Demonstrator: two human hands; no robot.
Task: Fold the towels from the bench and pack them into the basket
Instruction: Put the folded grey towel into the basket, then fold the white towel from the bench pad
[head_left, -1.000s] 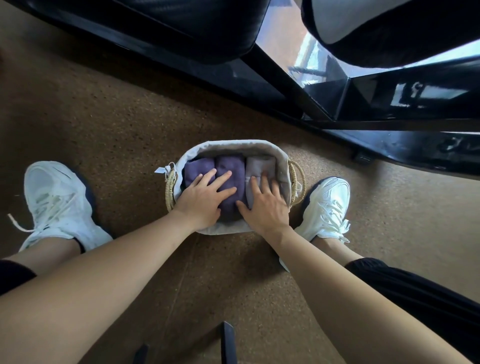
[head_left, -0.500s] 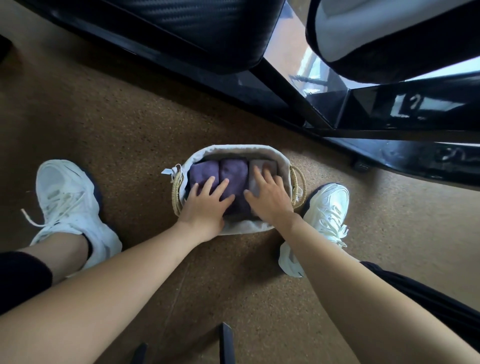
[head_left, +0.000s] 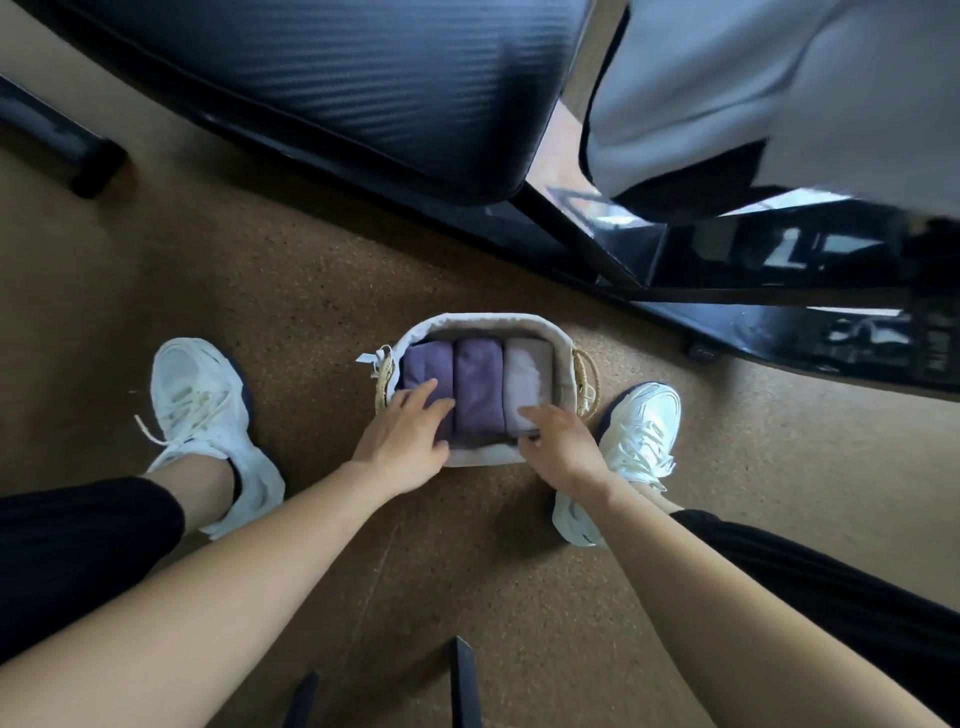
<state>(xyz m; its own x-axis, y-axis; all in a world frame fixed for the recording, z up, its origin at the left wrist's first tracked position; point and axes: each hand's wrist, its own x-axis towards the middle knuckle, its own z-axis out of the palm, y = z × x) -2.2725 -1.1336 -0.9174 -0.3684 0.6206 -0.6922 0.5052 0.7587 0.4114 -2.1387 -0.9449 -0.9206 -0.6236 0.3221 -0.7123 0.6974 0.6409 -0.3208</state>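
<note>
A small woven basket (head_left: 563, 338) with a white cloth liner stands on the brown floor between my feet. Three folded towels stand side by side in it: a dark purple towel (head_left: 423, 361) on the left, a purple towel (head_left: 478, 384) in the middle, a pale grey-lilac towel (head_left: 527, 379) on the right. My left hand (head_left: 408, 444) lies at the basket's near left edge, fingers spread, fingertips on the dark purple towel. My right hand (head_left: 563, 444) rests at the near right edge, fingers touching the pale towel's near end. Neither hand grips anything.
A black padded bench (head_left: 337, 88) on a glossy black frame (head_left: 779, 265) fills the top of the view, with a pale grey cloth (head_left: 753, 88) on its right part. My white sneakers (head_left: 202, 410) (head_left: 631, 441) flank the basket. Two dark bars (head_left: 462, 680) stick up at the bottom.
Both hands have slid back from on top of the towels to the basket's near edge, uncovering the three folded towels. The view has tilted up, showing more of the bench.
</note>
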